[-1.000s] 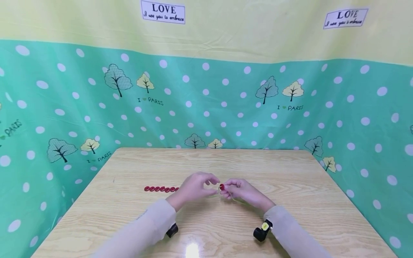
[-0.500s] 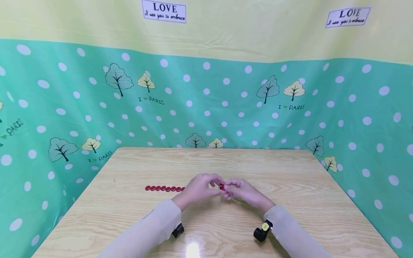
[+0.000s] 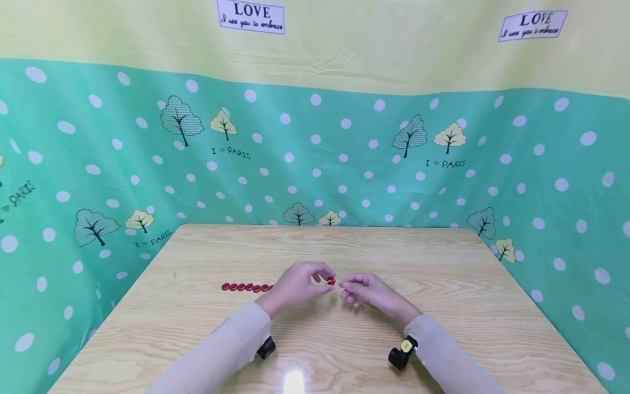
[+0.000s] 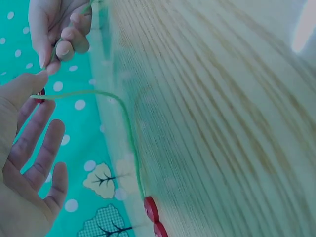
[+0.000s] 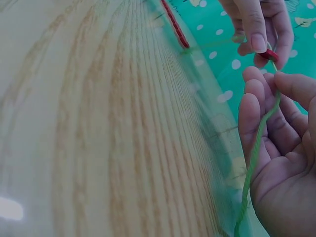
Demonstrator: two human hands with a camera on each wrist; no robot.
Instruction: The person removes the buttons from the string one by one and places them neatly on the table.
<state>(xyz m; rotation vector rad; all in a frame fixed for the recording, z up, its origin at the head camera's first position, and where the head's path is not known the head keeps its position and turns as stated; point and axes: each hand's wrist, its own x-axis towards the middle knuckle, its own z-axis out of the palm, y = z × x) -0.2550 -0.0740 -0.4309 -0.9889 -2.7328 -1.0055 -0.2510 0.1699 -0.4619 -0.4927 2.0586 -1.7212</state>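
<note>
A red button [image 3: 331,280] is pinched between the thumb and a finger of my left hand [image 3: 300,282], just above the table. Its other fingers are spread loosely, as the left wrist view shows. Green yarn [image 5: 261,128] passes through this button. My right hand [image 3: 371,294] faces the left one a short gap away and pinches the yarn between thumb and forefinger, while a length of it trails down across the palm. From the button, the yarn [image 4: 129,133] also curves over to a row of red buttons [image 3: 246,287] lying left of my left hand, which hides the row's near end.
The wooden table [image 3: 325,246] fills the space under both arms. Behind it and at the sides hangs a green and yellow curtain [image 3: 315,148] with dots and trees. A bright light reflection lies near the table's front.
The red button was in my right fingers; my left hand came over, took hold of it and drew it slightly left. The right hand stays in place, still pinching the yarn.
</note>
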